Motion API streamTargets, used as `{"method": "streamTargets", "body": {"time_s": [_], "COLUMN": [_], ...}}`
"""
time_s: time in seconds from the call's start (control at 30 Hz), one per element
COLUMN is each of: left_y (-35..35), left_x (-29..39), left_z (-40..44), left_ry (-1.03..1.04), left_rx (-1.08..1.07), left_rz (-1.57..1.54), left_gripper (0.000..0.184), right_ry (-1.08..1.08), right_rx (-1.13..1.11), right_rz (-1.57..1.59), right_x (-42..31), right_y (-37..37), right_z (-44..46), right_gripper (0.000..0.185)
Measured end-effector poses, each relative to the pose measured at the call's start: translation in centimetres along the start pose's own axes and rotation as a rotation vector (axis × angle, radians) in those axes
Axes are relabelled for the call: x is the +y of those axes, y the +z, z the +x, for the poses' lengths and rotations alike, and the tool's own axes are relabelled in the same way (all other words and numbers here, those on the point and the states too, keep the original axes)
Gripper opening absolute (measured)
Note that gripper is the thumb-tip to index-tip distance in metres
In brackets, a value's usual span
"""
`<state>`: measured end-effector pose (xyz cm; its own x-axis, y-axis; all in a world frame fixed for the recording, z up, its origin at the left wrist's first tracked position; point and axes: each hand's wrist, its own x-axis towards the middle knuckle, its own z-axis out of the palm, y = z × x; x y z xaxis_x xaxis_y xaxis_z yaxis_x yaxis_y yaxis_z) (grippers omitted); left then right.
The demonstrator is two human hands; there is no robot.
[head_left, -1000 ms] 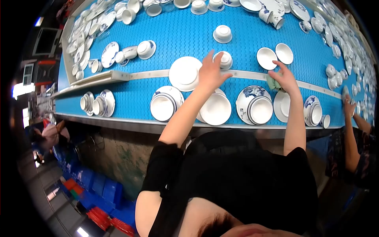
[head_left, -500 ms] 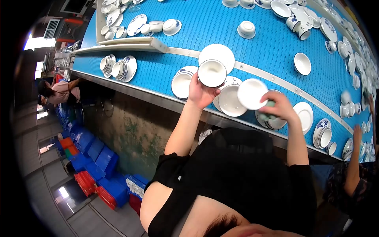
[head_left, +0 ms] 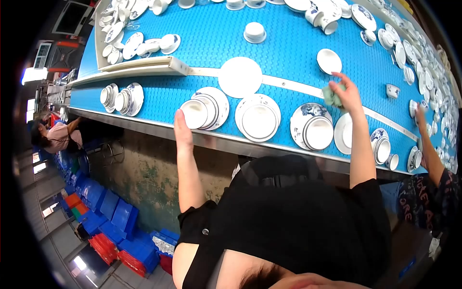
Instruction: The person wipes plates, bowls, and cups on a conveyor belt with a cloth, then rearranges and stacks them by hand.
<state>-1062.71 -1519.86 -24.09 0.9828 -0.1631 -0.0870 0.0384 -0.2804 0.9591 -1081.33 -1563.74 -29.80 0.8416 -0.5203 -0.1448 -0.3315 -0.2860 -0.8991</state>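
Note:
My left hand (head_left: 184,132) is stretched out at the near edge of a white bowl (head_left: 194,114). That bowl tops a stack on a blue-patterned plate (head_left: 222,103). In my right hand (head_left: 347,95) is a crumpled pale green cloth (head_left: 333,96), and its raised fingers reach the near rim of a dark-rimmed white bowl (head_left: 329,61). Between my hands lie a bowl on a plate (head_left: 260,122), another bowl stack (head_left: 318,133) on a blue-patterned plate, and a plain white plate (head_left: 240,77) overlapping the metal strip.
Blue textured belt (head_left: 284,58) carries many dishes, crowded at the far right. A metal divider strip (head_left: 298,87) and a pale guide rail (head_left: 144,67) run along it. Co-workers stand at the far left (head_left: 60,132) and right (head_left: 428,192). Blue crates (head_left: 101,202) sit behind on the left.
My left hand has lowered its bowl onto the stack at left. My right hand has put down the white dish and reached up and outward with the cloth. The dishes appear farther left in view.

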Motion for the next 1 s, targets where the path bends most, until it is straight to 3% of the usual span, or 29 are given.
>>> {"method": "streamTargets", "body": {"time_s": [0.03, 0.1, 0.13, 0.17, 0.23, 0.3, 0.4, 0.63, 0.7, 0.73, 0.83, 0.9, 0.97, 1.0], "left_y": [-0.5, -0.9, -0.2, 1.1, 4.5, 8.3, 15.3, 23.3, 23.7, 23.4, 21.7, 20.0, 17.2, 15.9], "left_x": [-0.3, -0.7, 0.5, 1.5, 3.0, 3.8, 4.5, 0.1, 0.5, 0.2, -0.1, 0.0, 0.9, 1.2], "left_z": [0.2, 1.3, 1.7, 2.2, 3.9, 6.9, 12.4, 21.5, 20.8, 20.4, 18.5, 16.1, 11.1, 8.7], "left_ry": [-0.014, 0.212, 0.363, 0.366, 0.578, 0.715, 0.686, 0.759, 0.531, 0.522, 0.546, -0.107, -0.311, -0.331], "left_rx": [-0.007, 0.029, 0.060, 0.054, 0.107, -0.027, -0.167, -0.107, -0.127, -0.127, -0.080, -0.062, -0.211, -0.182], "left_rz": [0.006, 0.658, 0.802, 0.808, 0.808, 0.799, 0.813, 1.112, 1.150, 1.162, 1.010, 0.159, -0.422, -0.472], "left_gripper": [0.045, 0.033, 0.030, 0.030, 0.034, 0.042, 0.054, 0.060, 0.058, 0.058, 0.053, 0.048, 0.053, 0.058], "right_ry": [0.050, 0.086, 0.107, 0.113, 0.098, 0.106, 0.068, 0.038, 0.038, 0.046, 0.084, 0.110, 0.216, 0.073], "right_rx": [0.026, 0.009, -0.008, -0.006, -0.044, -0.081, -0.057, -0.104, -0.147, -0.232, -0.363, -0.403, -0.394, -0.310], "right_rz": [-0.012, -0.056, -0.097, -0.091, -0.128, -0.144, -0.129, -0.087, -0.104, -0.120, -0.266, -0.401, -0.215, -0.038], "right_x": [0.6, 1.1, 1.2, 2.0, 3.8, 3.7, 4.3, 5.1, 5.3, 5.8, 3.5, 1.3, -0.1, 0.3], "right_y": [-0.5, -0.8, -0.6, -0.2, 1.0, 1.9, 3.4, 2.4, 1.1, 0.4, -2.0, -3.6, -4.6, -4.2], "right_z": [0.3, 0.9, 1.4, 1.9, 2.9, 3.6, 4.6, 3.6, 2.6, 2.1, -0.5, -1.5, -2.0, -2.3], "right_gripper": [0.046, 0.052, 0.058, 0.058, 0.068, 0.067, 0.045, 0.039, 0.035, 0.034, 0.034, 0.034, 0.032, 0.026]}}
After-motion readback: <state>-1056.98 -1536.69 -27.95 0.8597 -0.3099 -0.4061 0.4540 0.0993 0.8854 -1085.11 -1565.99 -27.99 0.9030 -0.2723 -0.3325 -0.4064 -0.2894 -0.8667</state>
